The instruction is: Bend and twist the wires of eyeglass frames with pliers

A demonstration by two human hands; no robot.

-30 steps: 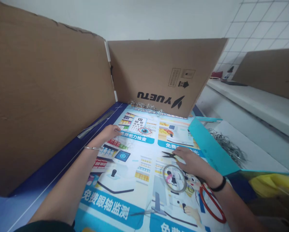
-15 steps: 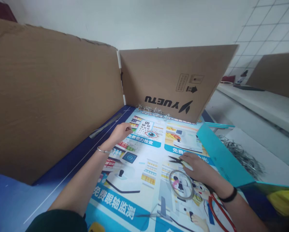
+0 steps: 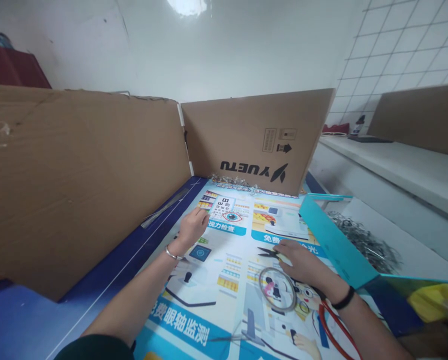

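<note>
left hand [image 3: 192, 228] — resting on poster [image 3: 229, 245] | right hand [image 3: 301, 261] — over black scissors [image 3: 266, 252]

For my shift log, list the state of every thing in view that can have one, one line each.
left hand: fingers curled, resting on the poster
right hand: laid flat, fingertips on the black scissors
black scissors: lying flat on the poster
metal ring: lying loose beside the right hand
poster: spread flat
cardboard panels: standing upright
teal box: open, metal pieces piled inside
</note>
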